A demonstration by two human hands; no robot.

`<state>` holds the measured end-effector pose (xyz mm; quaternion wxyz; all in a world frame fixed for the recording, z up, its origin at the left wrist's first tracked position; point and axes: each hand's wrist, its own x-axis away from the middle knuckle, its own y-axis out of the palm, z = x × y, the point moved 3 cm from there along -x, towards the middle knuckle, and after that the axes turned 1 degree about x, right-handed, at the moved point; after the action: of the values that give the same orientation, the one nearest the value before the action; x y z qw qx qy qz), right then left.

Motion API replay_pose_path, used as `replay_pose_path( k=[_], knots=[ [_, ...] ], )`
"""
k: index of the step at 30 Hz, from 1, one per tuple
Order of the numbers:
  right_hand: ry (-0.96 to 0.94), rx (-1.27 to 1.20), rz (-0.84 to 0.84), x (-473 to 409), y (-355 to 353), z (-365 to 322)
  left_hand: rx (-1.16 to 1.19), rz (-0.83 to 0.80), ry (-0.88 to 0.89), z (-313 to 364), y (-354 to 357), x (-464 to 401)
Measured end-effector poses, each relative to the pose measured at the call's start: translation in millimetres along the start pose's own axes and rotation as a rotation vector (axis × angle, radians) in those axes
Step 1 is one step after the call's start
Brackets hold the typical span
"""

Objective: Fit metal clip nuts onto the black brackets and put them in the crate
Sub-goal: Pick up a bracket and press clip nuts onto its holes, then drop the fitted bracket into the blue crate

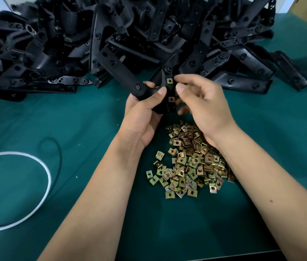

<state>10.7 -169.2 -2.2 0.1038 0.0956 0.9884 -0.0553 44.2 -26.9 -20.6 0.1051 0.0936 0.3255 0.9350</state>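
A: What's the surface like?

B: A green mat [73, 117] covers the bench. A big pile of black brackets [111, 38] heaps across it from ten to two o'clock, and a pile of brass-coloured clip nuts [188, 162] lies near centre, toward five o'clock. A white loop of cord [45, 166] curls at eight o'clock. Pale walls or boxes show at the top corners and right edge.

A: And the bracket being worked?

B: The held bracket [122, 72] is above centre, just in front of the heap. Its long arm runs up toward eleven o'clock; a shorter leg points down toward six.

A: The hands?

B: The left hand [143, 113] grasps the bracket at its bend, thumb across the front. The right hand [199, 102] has thumb and forefinger curled at the leg, beside a fitted clip nut [169, 80]; a second fitted nut [171, 99] sits lower. Whether those fingers pinch a nut, I cannot tell.
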Motion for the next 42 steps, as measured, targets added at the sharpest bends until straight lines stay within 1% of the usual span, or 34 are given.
replay_pose_path(
  k=[3, 5, 7, 9, 11, 13, 14, 17, 19, 21, 24, 26, 28, 30, 32, 34, 37, 38, 39, 40, 41, 42],
  knots=[
    [0.017, -0.012, 0.008, 1, -1, -2, -0.081, 0.012, 0.051, 0, 2, 0],
    [0.034, 0.013, 0.054, 2, -2, -4, -0.173, 0.027, 0.102, 0, 6, 2],
    [0.075, -0.016, 0.119, 3, -5, -8, -0.256, 0.039, 0.159, -2, 11, 4],
    [0.103, -0.035, 0.148, 5, -8, -14, -0.313, 0.048, 0.209, -2, 17, 5],
    [0.076, 0.051, 0.152, 8, -14, -21, -0.342, 0.027, 0.228, -2, 24, 7],
    [0.054, 0.156, 0.161, 12, -22, -28, -0.357, -0.035, 0.217, -2, 36, 9],
    [0.046, 0.189, 0.193, 16, -31, -32, -0.358, -0.072, 0.205, -4, 46, 10],
    [0.053, 0.216, 0.357, 28, -72, -40, -0.341, -0.213, 0.125, -21, 89, 18],
    [0.064, 0.161, 0.457, 43, -106, -44, -0.353, -0.352, 0.060, -40, 128, 28],
    [0.037, 0.113, 0.579, 68, -151, -47, -0.400, -0.467, 0.002, -68, 172, 43],
    [0.011, 0.177, 0.770, 126, -225, -48, -0.486, -0.576, -0.021, -112, 236, 69],
    [0.009, 0.139, 0.926, 177, -275, -46, -0.490, -0.641, -0.038, -146, 278, 91],
    [0.047, 0.099, 1.055, 230, -319, -34, -0.491, -0.703, -0.066, -180, 313, 119],
    [0.163, 0.077, 1.100, 284, -358, -10, -0.536, -0.831, -0.119, -222, 338, 155],
    [0.367, 0.096, 1.059, 337, -388, 27, -0.672, -0.958, -0.231, -273, 344, 188],
    [0.586, 0.193, 0.981, 387, -405, 67, -0.812, -0.997, -0.416, -327, 330, 213],
    [0.921, 0.442, 0.854, 452, -418, 117, -0.938, -0.987, -0.749, -394, 288, 236],
    [1.055, 0.551, 0.783, 467, -421, 130, -0.996, -0.991, -0.823, -408, 274, 238],
    [1.194, 0.672, 0.690, 479, -423, 137, -1.081, -1.013, -0.848, -418, 262, 239],
    [1.308, 0.783, 0.597, 486, -424, 141, -1.170, -1.039, -0.835, -425, 252, 237],
    [1.374, 0.852, 0.554, 489, -424, 141, -1.242, -1.062, -0.799, -429, 246, 234],
    [1.398, 0.879, 0.572, 489, -425, 138, -1.284, -1.075, -0.753, -429, 244, 231]
  ],
)
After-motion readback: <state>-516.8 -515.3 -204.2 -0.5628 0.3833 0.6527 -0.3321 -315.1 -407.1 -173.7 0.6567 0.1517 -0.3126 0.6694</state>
